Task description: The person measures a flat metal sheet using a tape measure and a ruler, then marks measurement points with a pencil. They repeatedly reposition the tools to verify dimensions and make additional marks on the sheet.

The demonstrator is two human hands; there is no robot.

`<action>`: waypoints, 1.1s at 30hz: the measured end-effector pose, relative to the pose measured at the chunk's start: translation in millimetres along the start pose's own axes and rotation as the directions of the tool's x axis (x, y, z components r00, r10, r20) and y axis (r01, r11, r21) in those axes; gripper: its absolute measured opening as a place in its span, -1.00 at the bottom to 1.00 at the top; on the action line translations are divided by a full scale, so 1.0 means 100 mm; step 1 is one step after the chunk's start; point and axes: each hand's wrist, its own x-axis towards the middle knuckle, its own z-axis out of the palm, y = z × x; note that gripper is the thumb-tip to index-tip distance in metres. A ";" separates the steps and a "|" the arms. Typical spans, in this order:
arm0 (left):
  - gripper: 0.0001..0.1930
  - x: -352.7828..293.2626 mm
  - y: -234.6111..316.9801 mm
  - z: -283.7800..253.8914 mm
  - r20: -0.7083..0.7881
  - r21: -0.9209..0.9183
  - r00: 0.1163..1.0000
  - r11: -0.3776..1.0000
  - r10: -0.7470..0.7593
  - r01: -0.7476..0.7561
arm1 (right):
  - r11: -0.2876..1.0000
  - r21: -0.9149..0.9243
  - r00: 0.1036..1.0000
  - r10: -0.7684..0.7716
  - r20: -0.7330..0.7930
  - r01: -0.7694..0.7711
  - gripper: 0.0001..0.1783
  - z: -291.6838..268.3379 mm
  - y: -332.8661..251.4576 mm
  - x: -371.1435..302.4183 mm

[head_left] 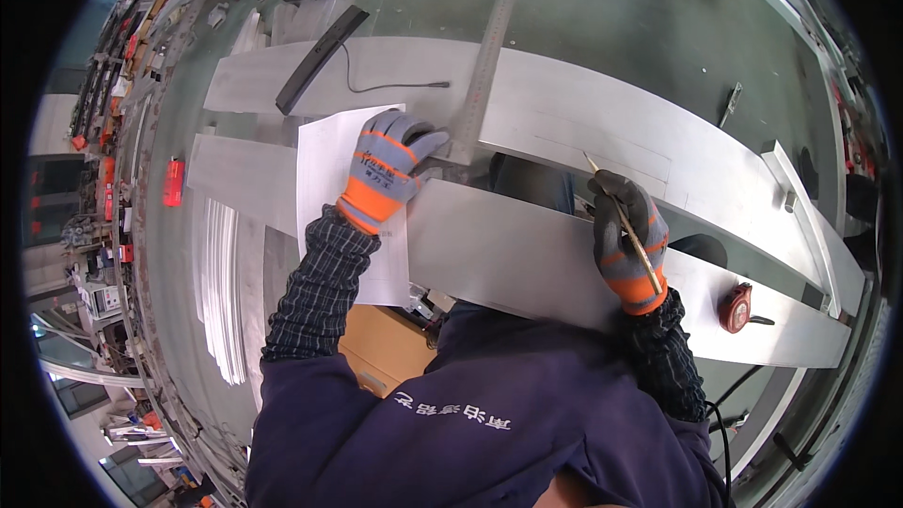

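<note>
My left hand (381, 169), in a grey and orange glove, pinches the lower end of a steel ruler (484, 75). The ruler is slightly blurred and lies slantwise over the far metal panel (583, 99), reaching past its far edge. My right hand (628, 235), in a matching glove, is closed around a pencil (641, 249); its tip points away from me near the panel's near edge. Faint pencil lines show on that panel. Under my left wrist, a white paper sheet (324, 198) overlaps the near metal panel (508, 254).
A black bar (320, 61) with a cable rests on the far panel's left part. A red tape measure (736, 308) sits on the near panel. A white angled profile (800, 221) crosses the right ends. Below are a cardboard box (381, 343) and stacked white strips (221, 292).
</note>
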 end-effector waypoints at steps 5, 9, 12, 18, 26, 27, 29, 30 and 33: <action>-0.50 0.30 0.34 -0.02 -0.024 -0.202 1.000 0.979 0.001 -0.006 | 0.999 -0.028 0.997 -0.029 0.076 0.031 -0.67 0.05 -0.04 0.01; -0.47 0.30 0.40 0.15 0.028 -0.206 0.999 0.978 -0.036 0.041 | 0.999 -0.036 0.998 -0.028 0.058 0.031 -0.67 0.08 -0.03 0.06; -0.44 0.31 0.41 0.19 -0.035 -0.308 0.995 0.948 -0.094 0.078 | 0.998 -0.030 0.997 -0.049 0.054 0.050 -0.67 0.10 -0.02 0.09; -0.43 0.22 0.35 0.28 0.022 -0.209 0.998 0.976 -0.052 0.056 | 0.999 0.006 0.998 -0.040 0.056 0.040 -0.68 0.19 -0.13 0.20; -0.38 0.23 0.38 0.25 0.061 -0.159 0.998 0.987 -0.018 0.027 | 0.975 -0.142 0.980 -0.151 0.125 0.169 -0.65 0.31 -0.05 0.17; -0.38 0.22 0.38 0.24 0.069 -0.174 0.997 0.984 -0.032 0.043 | 0.978 -0.139 0.981 -0.135 0.140 0.154 -0.64 0.33 -0.05 0.18; -0.38 0.22 0.39 0.23 0.065 -0.174 0.997 0.984 -0.037 0.048 | 0.983 -0.135 0.980 -0.101 0.169 0.125 -0.62 0.35 -0.07 0.18; -0.39 0.22 0.39 0.24 0.063 -0.175 0.997 0.983 -0.039 0.049 | 0.986 -0.116 0.982 -0.098 0.161 0.118 -0.60 0.36 -0.09 0.21; -0.40 0.21 0.38 0.27 0.028 -0.168 0.999 0.985 -0.023 0.027 | 0.996 -0.065 0.988 -0.050 0.146 0.060 -0.58 0.38 -0.14 0.27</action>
